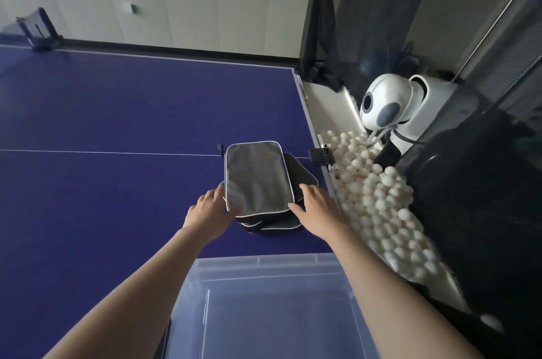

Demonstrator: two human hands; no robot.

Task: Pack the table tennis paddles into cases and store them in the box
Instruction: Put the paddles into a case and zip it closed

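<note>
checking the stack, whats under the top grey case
More dark cases with pale piping, stacked on the blue table. Their count and contents are covered.

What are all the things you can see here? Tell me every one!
paddle cases: a stack, at least three, black and grey with white trim, on the table near its right edge
table: one, dark blue with white lines, fills the left and middle
box: one, clear plastic, nothing visible inside, nearest the camera
balls: too many to count, white, in a tray right of the table
ball machine: one, white and grey, behind the balls
netting: black, hanging around the ball machine
net post: one, black, far left
left hand: at the stack's left side
right hand: at the stack's right side
</note>
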